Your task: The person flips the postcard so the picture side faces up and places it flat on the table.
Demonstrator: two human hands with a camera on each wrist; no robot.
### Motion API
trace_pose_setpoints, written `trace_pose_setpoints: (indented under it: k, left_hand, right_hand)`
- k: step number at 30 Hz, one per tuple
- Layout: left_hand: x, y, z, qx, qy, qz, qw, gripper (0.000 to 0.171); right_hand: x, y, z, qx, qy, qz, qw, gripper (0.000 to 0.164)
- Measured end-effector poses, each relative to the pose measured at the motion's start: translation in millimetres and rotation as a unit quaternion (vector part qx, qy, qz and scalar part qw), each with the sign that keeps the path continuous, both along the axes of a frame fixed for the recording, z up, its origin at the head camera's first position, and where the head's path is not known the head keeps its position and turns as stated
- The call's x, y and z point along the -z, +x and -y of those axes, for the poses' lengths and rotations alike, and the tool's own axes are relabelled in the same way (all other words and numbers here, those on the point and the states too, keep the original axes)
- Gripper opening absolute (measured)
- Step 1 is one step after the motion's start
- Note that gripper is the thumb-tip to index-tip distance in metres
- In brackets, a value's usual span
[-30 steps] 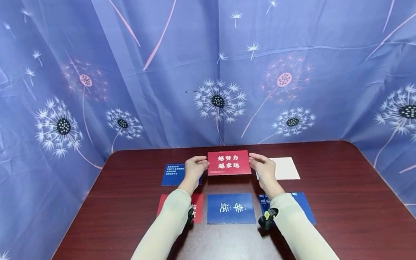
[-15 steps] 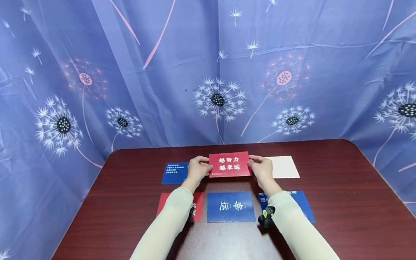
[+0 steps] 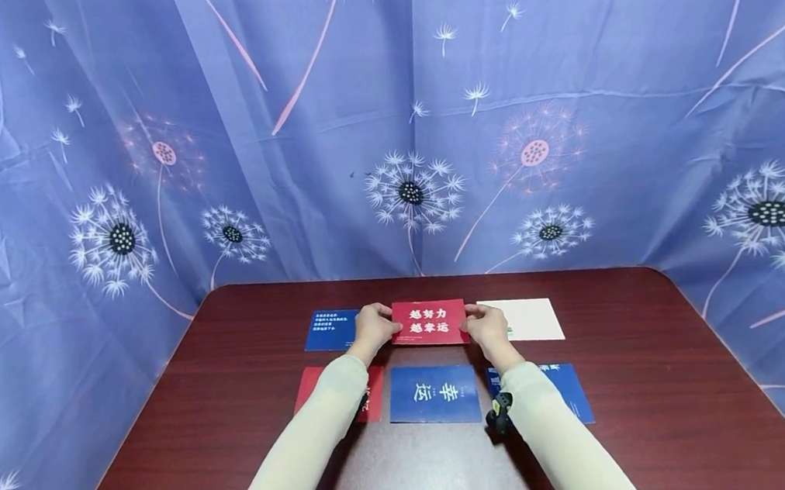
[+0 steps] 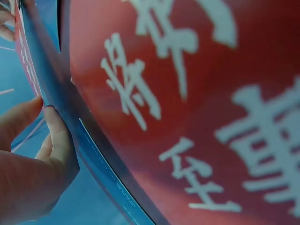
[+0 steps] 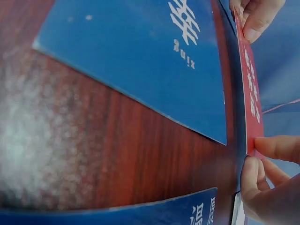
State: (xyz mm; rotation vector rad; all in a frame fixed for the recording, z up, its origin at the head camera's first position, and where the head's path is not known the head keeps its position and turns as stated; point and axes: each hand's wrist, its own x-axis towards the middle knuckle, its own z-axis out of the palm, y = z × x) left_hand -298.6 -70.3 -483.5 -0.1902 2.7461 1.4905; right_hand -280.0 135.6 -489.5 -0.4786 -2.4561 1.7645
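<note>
A red card (image 3: 430, 323) with white Chinese lettering is at the middle of the back row. My left hand (image 3: 373, 328) pinches its left edge between thumb and fingers. At the opposite edge, my right hand (image 3: 487, 328) pinches the card the same way; the right wrist view shows the thumb on the face of the red card (image 5: 251, 89) and fingertips behind it. A blue card (image 3: 332, 330) lies left of my left hand and is partly covered by it. To the right, a white card (image 3: 535, 319) sits partly behind my right hand.
In the front row lie another red card (image 3: 307, 387), mostly under my left sleeve, a blue card (image 3: 433, 394) in the middle, and a second blue card (image 3: 570, 389) partly under my right sleeve. The dark red wooden table (image 3: 666, 408) meets a blue dandelion curtain (image 3: 329, 165) behind.
The red card has come down and a little toward me, both hands moving with it. More of the white card's left part now shows.
</note>
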Motion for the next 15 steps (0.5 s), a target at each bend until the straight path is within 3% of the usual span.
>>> trace_pose_setpoints:
  k: [5, 15]
  left_hand:
    - [0.1, 1.9, -1.7, 0.006, -0.055, -0.012, 0.9984, 0.031]
    - [0.0, 4.1, -6.2, -0.006, -0.064, 0.001, 0.9979, 0.032]
  right_hand:
    - [-0.3, 0.8, 2.5, -0.008, 0.037, 0.001, 0.999, 0.045]
    - [3.4, -1.3, 6.4, -0.011, 0.116, -0.003, 0.993, 0.039]
